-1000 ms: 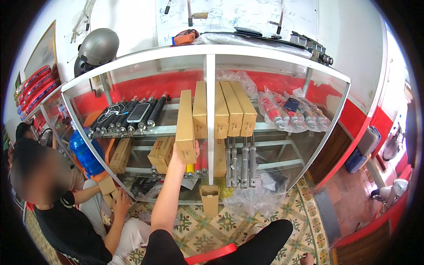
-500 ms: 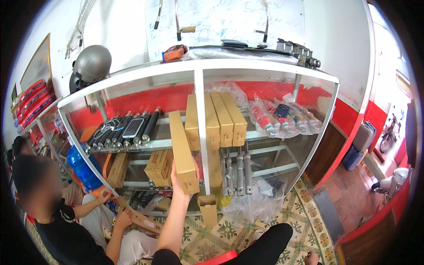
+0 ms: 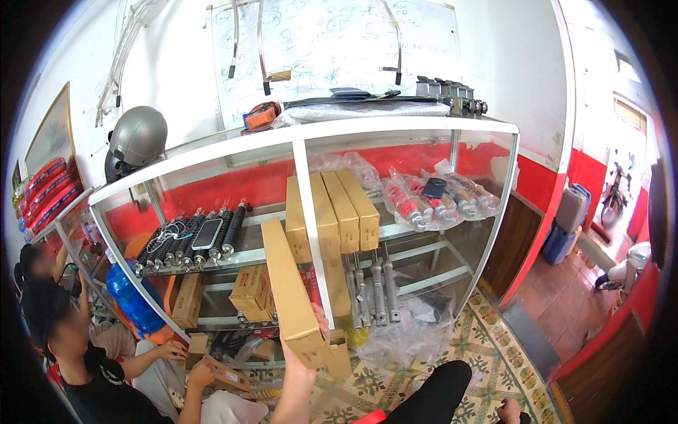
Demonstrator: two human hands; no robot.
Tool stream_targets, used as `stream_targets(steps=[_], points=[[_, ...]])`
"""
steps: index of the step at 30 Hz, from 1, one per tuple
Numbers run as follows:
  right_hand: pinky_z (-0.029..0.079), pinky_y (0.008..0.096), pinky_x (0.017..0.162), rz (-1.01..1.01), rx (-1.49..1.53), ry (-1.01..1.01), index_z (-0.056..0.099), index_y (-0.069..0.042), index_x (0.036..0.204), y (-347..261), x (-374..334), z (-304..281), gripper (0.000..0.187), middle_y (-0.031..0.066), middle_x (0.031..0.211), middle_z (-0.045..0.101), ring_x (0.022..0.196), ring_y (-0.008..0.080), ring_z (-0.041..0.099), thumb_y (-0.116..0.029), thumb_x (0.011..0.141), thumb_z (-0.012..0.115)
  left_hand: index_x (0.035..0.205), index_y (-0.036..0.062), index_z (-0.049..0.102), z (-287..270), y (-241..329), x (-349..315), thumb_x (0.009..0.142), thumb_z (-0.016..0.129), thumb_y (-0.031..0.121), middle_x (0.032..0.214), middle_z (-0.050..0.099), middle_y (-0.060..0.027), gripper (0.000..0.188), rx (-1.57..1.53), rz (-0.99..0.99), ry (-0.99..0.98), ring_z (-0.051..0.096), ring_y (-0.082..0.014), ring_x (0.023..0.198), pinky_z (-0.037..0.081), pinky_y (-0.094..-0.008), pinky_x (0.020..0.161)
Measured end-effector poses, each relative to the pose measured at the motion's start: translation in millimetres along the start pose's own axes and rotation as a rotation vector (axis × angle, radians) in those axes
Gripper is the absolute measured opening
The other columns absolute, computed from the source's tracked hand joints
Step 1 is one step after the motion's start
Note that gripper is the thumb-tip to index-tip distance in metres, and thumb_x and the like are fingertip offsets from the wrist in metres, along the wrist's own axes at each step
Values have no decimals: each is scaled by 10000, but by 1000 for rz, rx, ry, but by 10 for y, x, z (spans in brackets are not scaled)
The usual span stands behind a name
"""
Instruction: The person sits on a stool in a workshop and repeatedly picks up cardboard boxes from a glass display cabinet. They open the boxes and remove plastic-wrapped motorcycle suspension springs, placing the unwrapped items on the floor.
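Note:
My left hand [image 3: 300, 359] grips a long tan cardboard box [image 3: 291, 283] from below, near its close end. The box tilts up and away in front of the display case. My right hand [image 3: 508, 410] is low beside my right knee, partly cut off by the lower edge; its fingers look curled, with nothing visible in them. Just behind the held box, an open cardboard box [image 3: 340, 355] stands upright on the floor.
A glass display case [image 3: 417, 128] holds several tan boxes [image 3: 364, 212], black shock absorbers [image 3: 229, 230], a phone [image 3: 207, 234], and red-sprung shocks [image 3: 404, 203] in plastic. Grey fork tubes [image 3: 376, 291] stand lower down. At left a seated co-worker [image 3: 92, 353] handles a cardboard box [image 3: 229, 377].
My left hand has brought the long box lower and closer. My view has shifted up and right. The co-worker's cardboard box now shows a raised end.

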State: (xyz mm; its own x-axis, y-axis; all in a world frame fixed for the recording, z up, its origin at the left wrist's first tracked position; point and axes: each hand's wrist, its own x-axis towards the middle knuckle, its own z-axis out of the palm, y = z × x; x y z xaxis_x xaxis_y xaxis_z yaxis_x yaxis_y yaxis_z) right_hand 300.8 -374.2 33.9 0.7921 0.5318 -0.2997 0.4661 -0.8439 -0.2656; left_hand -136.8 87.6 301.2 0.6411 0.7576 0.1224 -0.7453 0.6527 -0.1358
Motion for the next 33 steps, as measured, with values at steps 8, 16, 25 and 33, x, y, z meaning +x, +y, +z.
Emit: stream_targets(steps=[8, 16, 25, 33], points=[[532, 324, 785, -100, 285, -167, 661, 20, 1077, 65, 438, 341, 357, 146, 863, 713, 856, 254, 690, -155, 769, 627, 1251, 67, 484, -25, -357, -180, 941, 494, 512, 1095, 555, -99, 543, 508, 334, 79, 607, -270, 925, 553, -396, 775], [490, 309, 912, -676, 907, -263, 527, 6, 1282, -2494, -740, -1696, 426, 154, 1177, 639, 1102, 215, 615, -107, 885, 635, 1392, 97, 356, -428, -961, -340, 867, 607, 549, 1269, 542, -85, 737, 950, 135, -35, 552, -244, 1150, 476, -413, 951], [332, 366, 1077, -807, 1304, -212, 239, 35, 1401, -3232, -1575, -2089, 862, 160, 1379, 415, 1300, 215, 401, -123, 761, 794, 1374, 37, 334, -869, -1752, -463, 782, 787, 159, 1284, 509, -106, 755, 1032, -357, -197, 504, -216, 1192, 424, -358, 992], [411, 345, 973, -569, 1374, 193, 346, 21, 1295, -2653, -1295, -1557, 716, 116, 1203, 531, 1140, 186, 516, -82, 742, 787, 1487, 28, 145, -1206, -2180, -251, 738, 832, 240, 1372, 452, -141, 1037, 1485, -260, -650, 456, -241, 1265, 367, -383, 1050]])
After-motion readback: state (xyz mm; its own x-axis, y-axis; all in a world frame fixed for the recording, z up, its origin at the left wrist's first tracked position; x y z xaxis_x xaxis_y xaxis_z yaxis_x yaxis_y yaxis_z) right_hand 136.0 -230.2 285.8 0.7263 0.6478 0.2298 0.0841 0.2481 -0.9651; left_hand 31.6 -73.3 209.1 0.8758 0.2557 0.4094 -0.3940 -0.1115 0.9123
